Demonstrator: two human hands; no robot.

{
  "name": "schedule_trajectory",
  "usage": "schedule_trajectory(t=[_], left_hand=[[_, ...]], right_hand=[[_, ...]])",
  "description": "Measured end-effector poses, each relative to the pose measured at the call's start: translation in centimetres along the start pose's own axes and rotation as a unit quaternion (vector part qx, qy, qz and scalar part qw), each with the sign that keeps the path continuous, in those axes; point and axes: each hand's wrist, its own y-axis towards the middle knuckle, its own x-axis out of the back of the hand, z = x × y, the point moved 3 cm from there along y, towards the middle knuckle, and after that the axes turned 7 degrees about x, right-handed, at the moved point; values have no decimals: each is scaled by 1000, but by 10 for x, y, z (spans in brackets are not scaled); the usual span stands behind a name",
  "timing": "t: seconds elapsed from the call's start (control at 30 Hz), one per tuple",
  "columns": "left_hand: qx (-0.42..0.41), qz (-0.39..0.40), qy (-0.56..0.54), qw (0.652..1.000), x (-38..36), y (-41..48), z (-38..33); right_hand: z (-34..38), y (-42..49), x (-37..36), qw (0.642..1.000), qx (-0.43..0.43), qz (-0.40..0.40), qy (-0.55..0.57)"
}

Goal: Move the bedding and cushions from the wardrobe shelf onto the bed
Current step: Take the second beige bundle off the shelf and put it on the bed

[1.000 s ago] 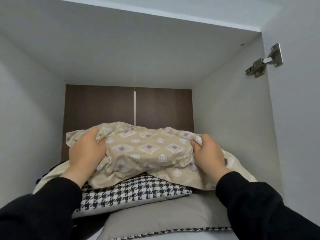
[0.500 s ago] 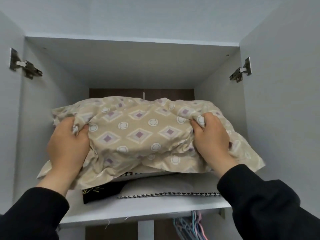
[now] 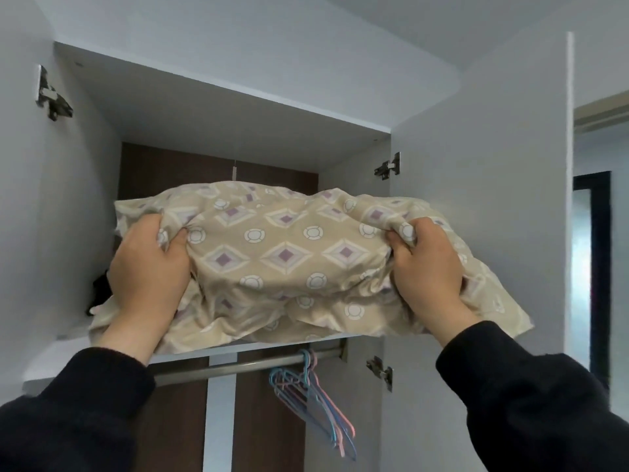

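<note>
From the head camera, both hands grip a beige bedding bundle patterned with purple diamonds and white circles. The left hand bunches fabric at its left end, fingers curled in; the right hand clutches a fold at its right end. The bundle lies between them at the front edge of the wardrobe shelf, its right corner overhanging that edge. Below, coloured hangers hang from a rail.
</note>
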Motion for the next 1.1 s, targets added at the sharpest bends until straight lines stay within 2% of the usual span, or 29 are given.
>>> schedule_trajectory(t=[0.27, 0.37, 0.47, 0.63, 0.8, 0.93, 1.1], left_hand=[[21, 12, -111, 994, 30, -38, -74], [37, 5, -180, 983, 37, -51, -95], [57, 33, -230, 971, 36, -74, -128], [56, 60, -295, 952, 50, -135, -234], [53, 143, -388, 909, 74, -222, -366], [49, 212, -420, 881, 88, -285, -451], [54, 311, -493, 810, 127, -382, -569]], right_hand=[[50, 5, 160, 992, 50, -30, -113], [68, 3, 223, 985, 73, -54, -149], [80, -6, 298, 976, 79, -81, -188], [83, -31, 433, 955, 58, -108, -271], [87, -63, 583, 920, 28, -133, -367], [98, -95, 682, 894, -6, -146, -423], [137, -140, 820, 827, -31, -153, -540]])
